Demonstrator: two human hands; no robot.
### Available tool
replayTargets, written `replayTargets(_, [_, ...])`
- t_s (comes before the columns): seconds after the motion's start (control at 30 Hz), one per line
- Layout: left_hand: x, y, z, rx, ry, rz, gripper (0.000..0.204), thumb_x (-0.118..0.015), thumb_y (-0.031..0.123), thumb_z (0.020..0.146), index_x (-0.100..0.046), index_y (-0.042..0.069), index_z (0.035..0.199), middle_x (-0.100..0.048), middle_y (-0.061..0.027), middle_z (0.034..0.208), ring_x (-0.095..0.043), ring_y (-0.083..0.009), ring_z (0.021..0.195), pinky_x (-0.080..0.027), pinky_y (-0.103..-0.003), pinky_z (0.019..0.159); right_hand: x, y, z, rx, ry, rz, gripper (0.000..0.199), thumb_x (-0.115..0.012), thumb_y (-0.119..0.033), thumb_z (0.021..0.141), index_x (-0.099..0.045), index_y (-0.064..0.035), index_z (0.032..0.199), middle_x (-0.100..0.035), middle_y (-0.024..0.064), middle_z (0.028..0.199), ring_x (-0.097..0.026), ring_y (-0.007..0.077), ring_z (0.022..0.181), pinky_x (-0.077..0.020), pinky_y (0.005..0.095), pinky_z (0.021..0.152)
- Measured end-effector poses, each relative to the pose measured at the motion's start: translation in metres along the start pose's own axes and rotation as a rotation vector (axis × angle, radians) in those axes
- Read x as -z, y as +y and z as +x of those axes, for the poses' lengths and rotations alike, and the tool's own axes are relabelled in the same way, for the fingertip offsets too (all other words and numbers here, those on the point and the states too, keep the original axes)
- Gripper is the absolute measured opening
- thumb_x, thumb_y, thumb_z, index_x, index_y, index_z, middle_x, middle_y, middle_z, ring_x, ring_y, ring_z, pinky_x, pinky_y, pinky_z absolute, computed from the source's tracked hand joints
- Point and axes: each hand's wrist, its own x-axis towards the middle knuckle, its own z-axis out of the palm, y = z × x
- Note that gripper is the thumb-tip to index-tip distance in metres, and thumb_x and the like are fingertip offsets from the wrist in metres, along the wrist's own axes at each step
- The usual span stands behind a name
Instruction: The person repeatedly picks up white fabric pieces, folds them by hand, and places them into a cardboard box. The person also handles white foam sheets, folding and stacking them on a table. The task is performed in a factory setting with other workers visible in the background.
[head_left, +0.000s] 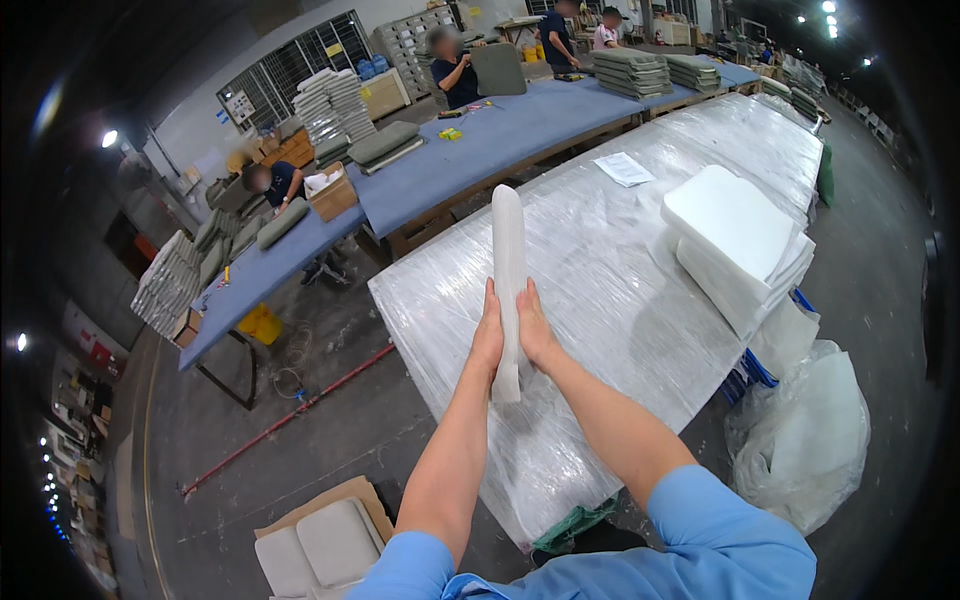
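Between my two palms a pale grey-beige seat cushion [509,250] stands on edge, its narrow side facing me. My left hand [488,330] presses flat against its left face, and my right hand [537,325] against its right face, fingers pointing forward. Below it lies a long table [600,270] covered in shiny clear plastic wrap. Whether the cushion's lower edge touches the wrap I cannot tell. To the right on this table sits a stack of white foam pads [730,225].
A paper sheet [624,169] lies farther up the wrapped table. Blue-topped tables [500,135] with cushion stacks [630,72] and several people stand beyond. A clear bag of white pads [805,430] is at right. Cushions on cardboard [335,540] lie lower left. A red pipe [290,418] crosses the floor.
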Motion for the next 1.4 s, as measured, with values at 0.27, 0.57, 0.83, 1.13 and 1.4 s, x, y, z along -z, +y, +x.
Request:
replayTargets(0.27, [-0.003,-0.004,0.026,-0.031,0.02,-0.029,0.061,-0.023,0.045,0.113,-0.01,0.021,0.168,-0.013,-0.0099,0.174,-0.019,-0.0271,0.157,-0.023,-0.036,0.126,0.001,-0.008,0.066,-0.25,-0.04,0.135,0.077,-0.025,-0.056,0.11,-0.015,-0.0035,0.165,-0.023,0.0179,0.17,-0.025,0.0307,0.155,-0.0224,0.0389,0.125])
replayTargets(0.57, [0.023,-0.012,0.02,-0.028,0.059,-0.031,0.062,-0.022,0.044,0.113,-0.011,0.017,0.168,-0.013,-0.0101,0.174,-0.017,-0.0264,0.158,-0.02,-0.036,0.127,-0.027,-0.02,0.05,-0.221,-0.083,0.131,0.077,-0.025,-0.054,0.111,-0.011,-0.0022,0.165,-0.02,0.0174,0.171,-0.022,0.0307,0.157,-0.0199,0.0377,0.126])
replayTargets(0.83, [-0.008,-0.047,-0.053,-0.231,0.023,-0.001,0.069,-0.024,0.051,0.112,-0.008,0.014,0.168,-0.012,-0.0121,0.173,-0.015,-0.0278,0.158,-0.016,-0.037,0.127,0.004,0.001,-0.01,0.027,-0.1,-0.025,0.075,-0.026,-0.047,0.112,-0.009,0.0037,0.164,-0.013,0.022,0.171,-0.012,0.0313,0.16,-0.0114,0.0361,0.128])
replayTargets(1.13, [0.008,-0.121,-0.23,0.045,0.034,-0.389,0.079,-0.027,0.059,0.11,-0.007,0.007,0.167,-0.008,-0.0116,0.174,-0.011,-0.026,0.159,-0.011,-0.038,0.129,0.021,0.047,-0.205,-0.308,-0.327,0.24,0.08,-0.028,-0.062,0.109,-0.02,-0.0036,0.164,-0.024,0.0146,0.169,-0.024,0.0268,0.155,-0.0179,0.0403,0.127])
replayTargets(1.4, [0.014,-0.075,-0.21,0.283,0.183,-0.681,0.071,-0.03,0.063,0.109,-0.045,0.008,0.151,-0.058,-0.0121,0.14,-0.059,-0.0254,0.124,-0.051,-0.04,0.104,-0.026,0.032,-0.193,-0.471,-0.277,0.454,0.08,-0.028,-0.061,0.109,-0.024,-0.0001,0.161,-0.032,0.0177,0.162,-0.031,0.0286,0.149,-0.027,0.038,0.122])
